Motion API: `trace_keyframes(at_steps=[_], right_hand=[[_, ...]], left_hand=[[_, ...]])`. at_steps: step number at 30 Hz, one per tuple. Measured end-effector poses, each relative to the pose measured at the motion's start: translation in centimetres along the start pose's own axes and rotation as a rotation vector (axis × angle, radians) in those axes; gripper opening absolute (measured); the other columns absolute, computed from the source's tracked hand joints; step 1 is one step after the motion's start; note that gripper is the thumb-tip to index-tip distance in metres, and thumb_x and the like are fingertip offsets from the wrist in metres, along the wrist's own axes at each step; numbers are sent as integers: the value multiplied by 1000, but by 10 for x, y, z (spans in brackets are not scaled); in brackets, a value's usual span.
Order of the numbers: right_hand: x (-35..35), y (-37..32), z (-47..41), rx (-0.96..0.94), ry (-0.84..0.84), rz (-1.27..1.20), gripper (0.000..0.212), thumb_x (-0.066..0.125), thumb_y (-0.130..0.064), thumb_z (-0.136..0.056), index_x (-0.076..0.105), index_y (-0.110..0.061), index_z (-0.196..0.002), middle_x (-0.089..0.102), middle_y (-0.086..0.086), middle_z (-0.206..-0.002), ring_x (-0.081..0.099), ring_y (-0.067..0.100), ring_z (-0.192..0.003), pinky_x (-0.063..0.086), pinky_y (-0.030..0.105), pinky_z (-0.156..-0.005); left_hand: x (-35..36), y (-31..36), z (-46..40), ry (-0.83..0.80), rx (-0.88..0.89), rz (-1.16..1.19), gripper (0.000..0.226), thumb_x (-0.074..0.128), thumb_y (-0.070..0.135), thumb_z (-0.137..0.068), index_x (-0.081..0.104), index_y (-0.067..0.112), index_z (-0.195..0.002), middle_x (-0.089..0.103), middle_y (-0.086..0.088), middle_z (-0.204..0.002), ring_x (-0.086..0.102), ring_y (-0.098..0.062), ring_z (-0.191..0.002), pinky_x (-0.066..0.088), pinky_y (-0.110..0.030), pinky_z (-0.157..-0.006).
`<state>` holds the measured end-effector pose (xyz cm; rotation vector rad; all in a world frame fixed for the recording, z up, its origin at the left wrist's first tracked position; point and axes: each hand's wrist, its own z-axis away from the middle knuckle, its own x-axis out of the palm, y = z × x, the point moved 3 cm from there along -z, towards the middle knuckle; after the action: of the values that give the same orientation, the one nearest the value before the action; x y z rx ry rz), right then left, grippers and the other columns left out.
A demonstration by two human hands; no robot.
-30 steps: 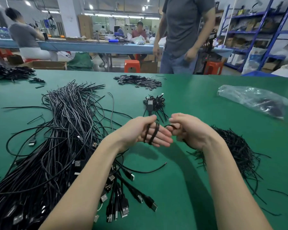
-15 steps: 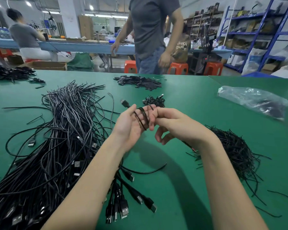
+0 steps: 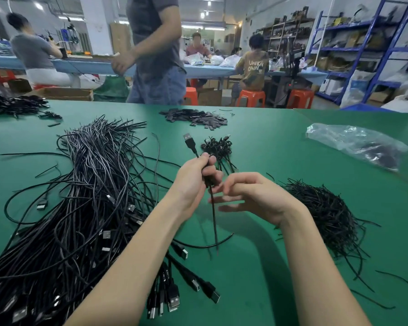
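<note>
- What are our fingers doing?
- On our left hand [image 3: 193,182], the fingers [image 3: 209,171] are curled tight round the cable [image 3: 206,178], which is wound into a small bunch above the table [image 3: 269,267]. Its plug [image 3: 189,140] sticks up. A loose end [image 3: 214,222] hangs down.
- And our right hand [image 3: 252,196]?
- Its fingers [image 3: 231,200] are loose and spread, holding nothing. They are blurry, so we cannot tell if they touch that end.
- How do we do it well?
- We think we squeeze hard so the loops don't pop open, then wrap snug. The ties [image 3: 325,217] lie near on our right.
</note>
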<state>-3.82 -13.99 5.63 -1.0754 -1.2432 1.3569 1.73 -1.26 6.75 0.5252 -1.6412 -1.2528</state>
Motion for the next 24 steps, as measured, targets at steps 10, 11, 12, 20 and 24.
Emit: trace_keyframes(at_steps=[10,11,12,20,24], right_hand=[[-4,-9,0,-153,-14,-77,33,54,-41,-99,76,-22,-113,72,19,-120,68,21,-95,54,30,-84],[-4,-10,0,-161,0,-70,32,55,-42,-99,78,-22,-108,73,17,-116,70,19,-92,55,30,-84],[-4,-12,0,-174,36,-38,30,57,-39,-99,79,-20,-104,76,15,-111,71,17,-88,57,28,-80],[-3,-24,-6,-351,522,485,4,74,-23,-90,76,-25,-88,75,-4,-76,68,17,-67,58,31,-62],[-1,-28,-6,-465,599,729,11,75,-23,-88,75,-33,-83,72,-20,-77,65,8,-63,52,23,-58]], left_hand=[[1,8,17,-429,-153,108,32,31,26,-106,42,17,-78,16,6,-62,36,-12,-57,43,-24,-63],[1,8,16,-419,-152,84,32,31,26,-107,43,16,-78,19,7,-60,38,-12,-57,44,-24,-64],[-1,7,15,-395,-148,45,33,31,25,-107,43,15,-78,22,8,-58,41,-12,-57,45,-25,-64],[-9,1,-2,-102,29,-255,36,30,21,-110,44,13,-78,33,10,-49,46,-15,-56,41,-27,-67],[-9,-4,-3,-69,5,-234,35,32,22,-110,47,12,-80,32,7,-52,44,-17,-59,41,-30,-72]])
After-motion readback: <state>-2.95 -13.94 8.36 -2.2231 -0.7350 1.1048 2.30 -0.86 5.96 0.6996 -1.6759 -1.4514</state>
